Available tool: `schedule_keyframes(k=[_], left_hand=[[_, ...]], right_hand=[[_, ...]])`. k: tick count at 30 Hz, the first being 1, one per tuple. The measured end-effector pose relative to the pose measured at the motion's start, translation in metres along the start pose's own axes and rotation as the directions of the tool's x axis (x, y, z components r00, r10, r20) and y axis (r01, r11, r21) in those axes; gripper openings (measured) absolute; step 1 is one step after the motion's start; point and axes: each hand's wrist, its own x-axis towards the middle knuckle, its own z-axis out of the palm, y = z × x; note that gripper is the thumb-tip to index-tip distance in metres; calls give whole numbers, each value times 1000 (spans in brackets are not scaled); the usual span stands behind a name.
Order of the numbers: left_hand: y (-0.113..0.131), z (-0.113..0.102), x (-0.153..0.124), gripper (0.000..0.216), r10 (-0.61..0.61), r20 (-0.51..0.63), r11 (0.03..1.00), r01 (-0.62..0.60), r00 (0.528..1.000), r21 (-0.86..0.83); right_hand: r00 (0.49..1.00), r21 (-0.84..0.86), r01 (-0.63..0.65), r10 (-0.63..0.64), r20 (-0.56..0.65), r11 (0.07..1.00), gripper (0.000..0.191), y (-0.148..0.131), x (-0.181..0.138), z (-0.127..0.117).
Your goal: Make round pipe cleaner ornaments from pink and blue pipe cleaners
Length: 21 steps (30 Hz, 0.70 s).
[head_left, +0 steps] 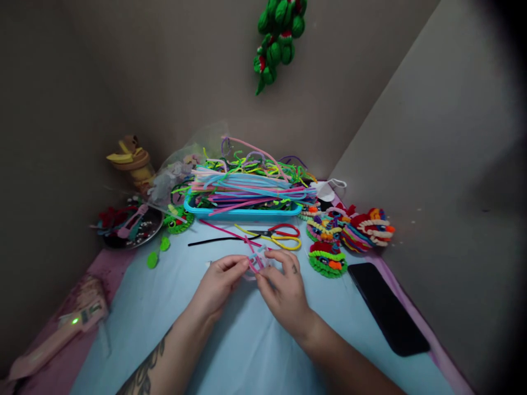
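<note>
Both hands meet over the middle of the light blue cloth. My left hand (pixel 225 278) pinches one side of a small piece of bent pink and pale blue pipe cleaners (pixel 256 261). On the other side my right hand (pixel 284 280) grips the same piece between thumb and fingers. Just beyond the fingers lie scissors (pixel 276 236) with one red and one yellow handle. A black pipe cleaner (pixel 214 240) and a dark pink pipe cleaner (pixel 218 226) lie beside them, partly crossing the blades.
Behind stands a blue tray (pixel 242 215) heaped with pipe cleaners. Colourful finished pieces (pixel 328 260) and a black phone (pixel 389 307) lie right. At left are a pink glue gun (pixel 61 334), a metal bowl (pixel 153 230) and a green frog-like piece (pixel 179 220). Green ornaments (pixel 280 44) hang above.
</note>
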Motion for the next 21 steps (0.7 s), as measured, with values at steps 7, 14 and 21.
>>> schedule_keyframes(k=[7, 14, 21], left_hand=[[3, 3, -2, 27, 36, -32, 999, -35, 999, 32], [4, 3, -2, 24, 70, -37, 994, -66, 997, 89], [5, 1, -1, 27, 62, 4, 995, -62, 998, 74]], right_hand=[[998, -43, -15, 17, 60, 999, 12, 2, -1, 3], [995, -67, 14, -7, 102, 998, 13, 6, -2, 4], [995, -52, 36, -31, 98, 998, 17, 9, -1, 4]])
